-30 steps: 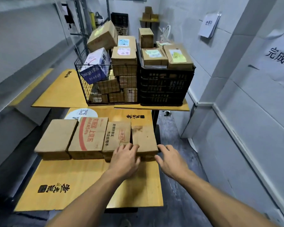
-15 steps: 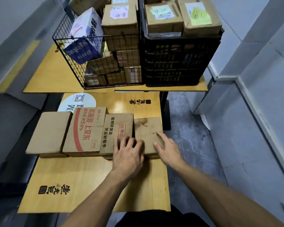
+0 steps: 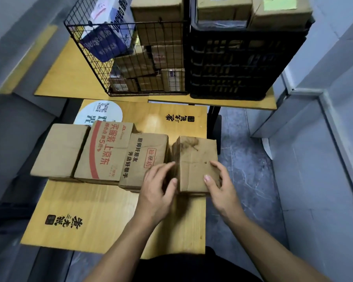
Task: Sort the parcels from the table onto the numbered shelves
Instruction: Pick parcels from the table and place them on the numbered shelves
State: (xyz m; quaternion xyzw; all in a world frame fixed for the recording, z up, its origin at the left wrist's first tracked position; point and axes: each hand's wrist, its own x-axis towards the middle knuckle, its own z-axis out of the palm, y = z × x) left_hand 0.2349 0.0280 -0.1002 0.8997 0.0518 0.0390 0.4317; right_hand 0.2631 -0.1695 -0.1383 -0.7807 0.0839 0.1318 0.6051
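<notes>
Second box from left [image 3: 108,151]: red print, upside down to you, "买服装 上京东" plus "5折". Third box [image 3: 145,159]: black "厨师好朋友 开店好帮手", red framed "拾翠坊". White round sticker [image 3: 99,115] on worktop [image 3: 90,216]: QR code. Black worktop logos, blue-white carton text: unreadable.

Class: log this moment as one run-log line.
phase: pickup | hands: left hand and right hand grip stained parcel | row: three parcels remain beside it

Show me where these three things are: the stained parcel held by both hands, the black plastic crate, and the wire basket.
stained parcel [image 3: 196,159], head view, on its bare top face.
black plastic crate [image 3: 243,64], head view, on its front wall.
wire basket [image 3: 86,35], head view, on its left mesh wall.
</notes>
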